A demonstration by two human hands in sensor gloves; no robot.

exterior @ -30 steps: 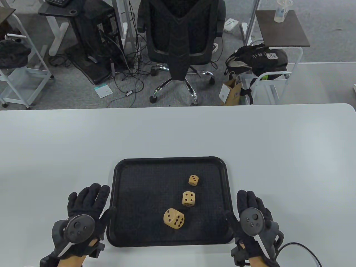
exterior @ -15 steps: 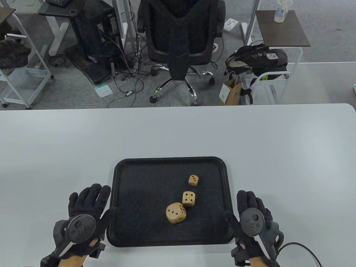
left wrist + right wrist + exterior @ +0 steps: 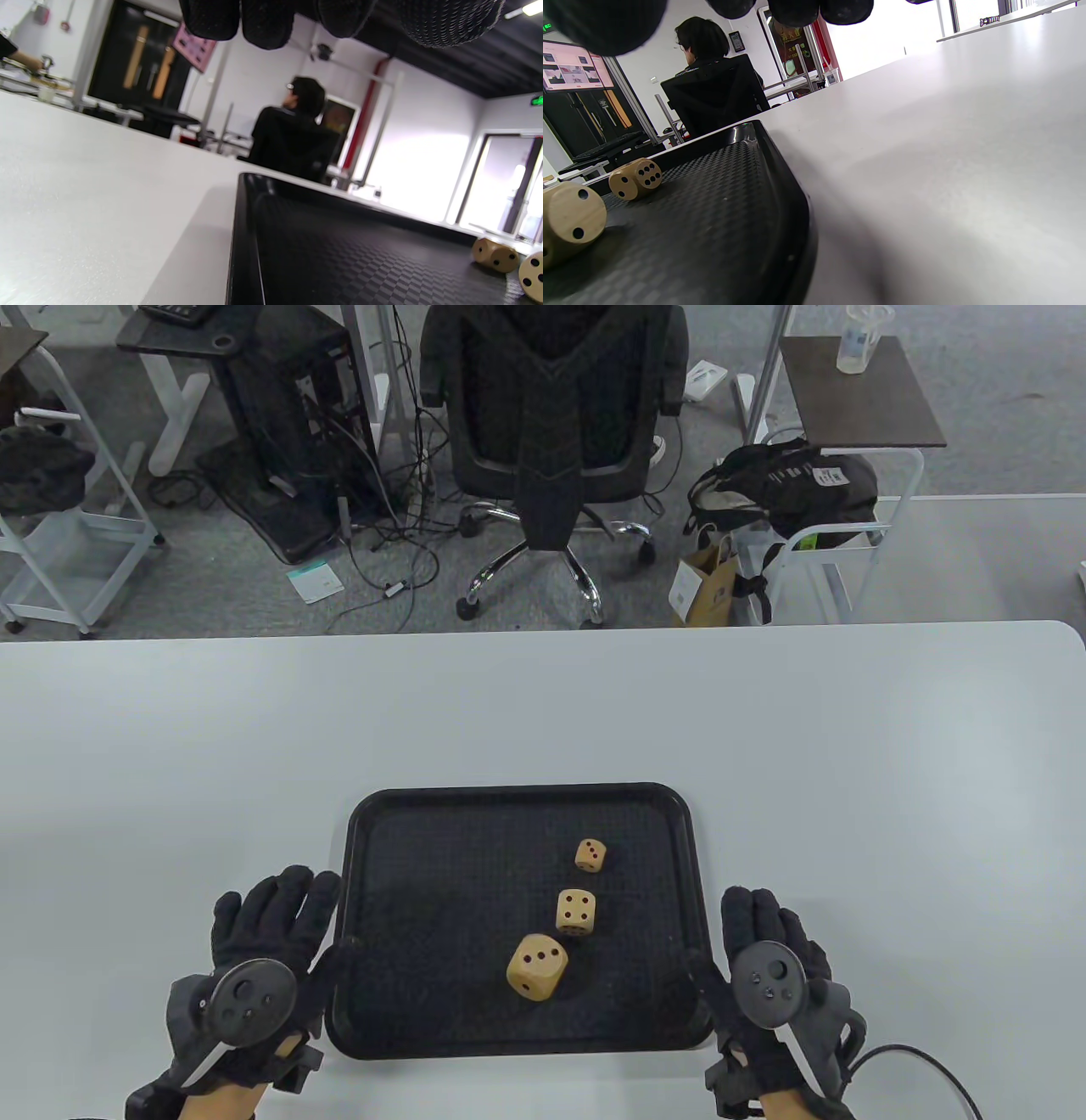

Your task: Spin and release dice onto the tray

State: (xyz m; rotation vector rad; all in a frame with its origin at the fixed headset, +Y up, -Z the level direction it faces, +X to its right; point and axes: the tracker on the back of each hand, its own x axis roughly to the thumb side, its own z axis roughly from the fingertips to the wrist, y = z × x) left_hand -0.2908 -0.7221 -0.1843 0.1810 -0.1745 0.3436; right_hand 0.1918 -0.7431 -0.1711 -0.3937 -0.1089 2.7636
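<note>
On the tray (image 3: 361, 848): three tan wooden dice (image 3: 537, 967), dark pips | both hands' fingers (image 3: 288, 899) flat, holding nothing

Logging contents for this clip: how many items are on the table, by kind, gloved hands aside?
Dice: 3, large, medium, small, all lying in the tray
Tray: 1, black
Total: 4
</note>
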